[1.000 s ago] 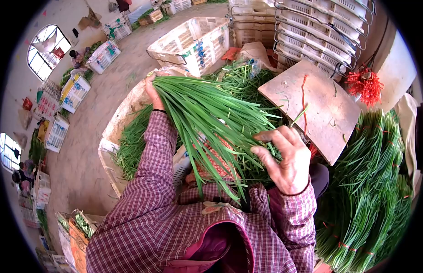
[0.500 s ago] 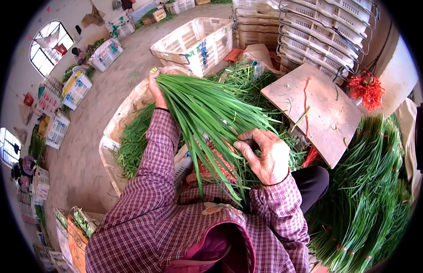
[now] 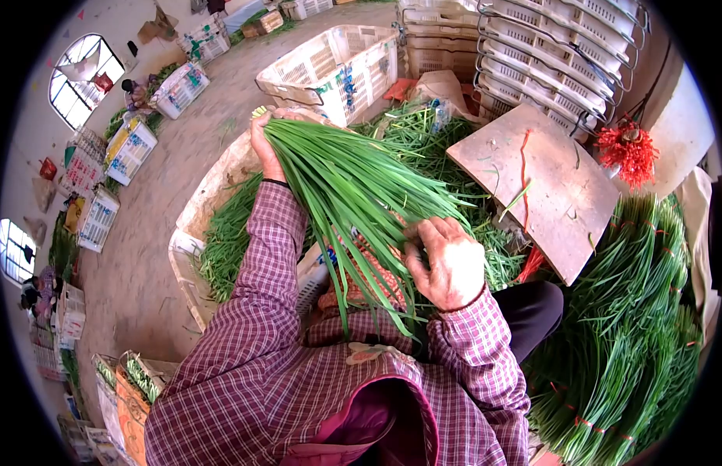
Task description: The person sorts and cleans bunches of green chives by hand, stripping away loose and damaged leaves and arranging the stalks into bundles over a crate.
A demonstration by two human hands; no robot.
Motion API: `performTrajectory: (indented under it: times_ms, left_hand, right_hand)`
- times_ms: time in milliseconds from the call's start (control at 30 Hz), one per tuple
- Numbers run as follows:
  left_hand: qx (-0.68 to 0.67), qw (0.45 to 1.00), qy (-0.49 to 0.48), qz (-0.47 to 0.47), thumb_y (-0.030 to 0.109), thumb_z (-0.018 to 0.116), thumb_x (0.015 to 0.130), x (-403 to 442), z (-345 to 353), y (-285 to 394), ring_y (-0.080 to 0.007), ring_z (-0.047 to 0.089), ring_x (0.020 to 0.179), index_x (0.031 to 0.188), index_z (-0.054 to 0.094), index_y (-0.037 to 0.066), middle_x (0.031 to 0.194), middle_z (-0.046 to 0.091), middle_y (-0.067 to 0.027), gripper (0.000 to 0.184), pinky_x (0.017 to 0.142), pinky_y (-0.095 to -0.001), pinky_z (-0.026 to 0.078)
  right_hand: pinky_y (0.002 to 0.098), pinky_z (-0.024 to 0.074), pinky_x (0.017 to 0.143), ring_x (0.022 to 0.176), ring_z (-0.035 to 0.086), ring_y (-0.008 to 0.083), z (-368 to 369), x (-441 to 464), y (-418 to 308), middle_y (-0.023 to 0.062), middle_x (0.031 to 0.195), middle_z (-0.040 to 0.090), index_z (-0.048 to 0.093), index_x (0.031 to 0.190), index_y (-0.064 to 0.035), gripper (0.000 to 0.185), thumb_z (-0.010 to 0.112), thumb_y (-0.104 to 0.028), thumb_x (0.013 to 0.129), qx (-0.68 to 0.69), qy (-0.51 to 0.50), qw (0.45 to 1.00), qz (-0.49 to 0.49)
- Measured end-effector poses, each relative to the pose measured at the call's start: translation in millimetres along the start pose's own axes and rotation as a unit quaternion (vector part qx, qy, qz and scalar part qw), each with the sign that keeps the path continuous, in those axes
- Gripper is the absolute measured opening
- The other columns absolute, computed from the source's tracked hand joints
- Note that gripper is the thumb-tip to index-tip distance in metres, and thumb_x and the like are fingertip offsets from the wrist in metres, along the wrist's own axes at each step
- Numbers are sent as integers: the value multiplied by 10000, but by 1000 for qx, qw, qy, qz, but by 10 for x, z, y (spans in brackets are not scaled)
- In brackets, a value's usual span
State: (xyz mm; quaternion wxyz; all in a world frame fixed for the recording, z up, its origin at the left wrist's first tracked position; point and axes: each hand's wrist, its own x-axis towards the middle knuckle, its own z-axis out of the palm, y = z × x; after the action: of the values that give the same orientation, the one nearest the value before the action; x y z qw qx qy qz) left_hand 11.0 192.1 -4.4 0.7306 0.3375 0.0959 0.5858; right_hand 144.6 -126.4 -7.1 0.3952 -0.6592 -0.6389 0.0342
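Note:
My left hand is closed round the pale stem ends of a bunch of garlic chives, held up in front of me. The long green leaves fan out to the right and droop toward my lap. At the leaf tips, my right hand has its fingers curled in toward the thumb, against the leaves' edge. Slight blur hides what lies between those fingertips. Under the bunch, a white crate holds loose chives.
A worn board lies at the right, a red tie on it. Beyond it are stacked crates and hanging red ties. Tied chive bundles are heaped at lower right. Another white crate stands ahead; a person is far left.
My right hand has moved slightly left and down, and its fingers have curled in closer to the thumb. My left hand, still gripping the bunch, has shifted slightly up and left.

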Motion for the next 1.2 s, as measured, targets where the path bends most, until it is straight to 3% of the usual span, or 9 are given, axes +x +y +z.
performTrajectory:
  times_ms: [100, 200, 267, 533, 667, 800, 833, 1000, 1200]
  left_hand:
    - [1, 1000, 2, 10, 270, 468, 813, -6, 28, 9, -236, 514, 732, 816, 497, 76, 706, 496, -55, 197, 705, -363, 456]
    - [-8, 1000, -12, 13, 260, 478, 807, -15, 45, 8, -230, 509, 728, 848, 513, 84, 695, 491, -42, 185, 710, -363, 454]
    - [-28, 999, -17, 5, 254, 484, 803, -30, 68, 9, -225, 502, 724, 868, 520, 86, 689, 487, -35, 183, 715, -360, 451]
    - [-111, 988, -93, -51, 213, 502, 810, -289, 449, -61, -195, 440, 693, 907, 501, 90, 717, 444, -9, 157, 736, -353, 432]
    - [-110, 986, -120, -24, 204, 497, 817, -152, 295, -17, -151, 419, 676, 938, 501, 98, 722, 453, 13, 161, 736, -324, 415]
    - [-133, 980, -145, 18, 204, 505, 804, 93, 56, -21, -140, 416, 672, 941, 500, 98, 717, 446, 30, 174, 715, -310, 396]
    - [-139, 978, -154, -4, 216, 454, 802, 89, 58, 8, -162, 422, 694, 785, 440, 120, 739, 427, 14, 99, 767, -350, 416]
    - [-144, 972, -181, -26, 202, 457, 794, 32, 149, 10, -156, 416, 698, 817, 440, 128, 740, 421, 20, 79, 772, -337, 411]
    - [-148, 973, -177, -20, 193, 476, 795, -39, 281, 7, -147, 422, 694, 884, 472, 118, 743, 431, 24, 117, 773, -329, 408]
  right_hand:
    - [351, 511, 752, 766, 591, 247, 42, -19, 54, 92, 847, 601, 559, 970, -27, 249, 362, -178, 964, -27, 17, 999, 0]
    - [357, 514, 768, 780, 594, 245, 79, -17, 20, 76, 844, 602, 561, 963, -51, 226, 468, -248, 901, -81, -21, 995, 52]
    - [375, 498, 608, 665, 586, 277, 96, -12, -16, 89, 700, 593, 544, 726, -60, 101, 617, -108, 675, -97, 73, 993, -8]
    - [325, 469, 570, 594, 550, 215, 163, -190, 127, 97, 692, 577, 566, 779, -30, 71, 564, -13, 710, 77, 297, 949, 76]
    - [263, 421, 603, 620, 520, 148, -167, -503, 289, 72, 699, 580, 589, 816, 5, 88, 565, -61, 868, 205, 343, 900, 176]
    - [309, 441, 631, 652, 557, 175, -495, -551, 198, 80, 676, 596, 643, 797, 1, 154, 624, -129, 878, 152, 136, 966, 159]
    - [311, 450, 627, 647, 564, 178, -521, -487, 114, 82, 681, 600, 644, 809, -1, 138, 638, -126, 866, 136, 148, 968, 151]
    - [314, 488, 601, 628, 626, 238, -431, -178, -8, 109, 705, 628, 645, 847, -14, 205, 668, -218, 846, 73, 132, 981, 120]
    - [375, 519, 605, 614, 648, 299, -232, 115, -40, 125, 662, 646, 674, 725, -59, 351, 676, -408, 770, -28, 87, 982, 168]
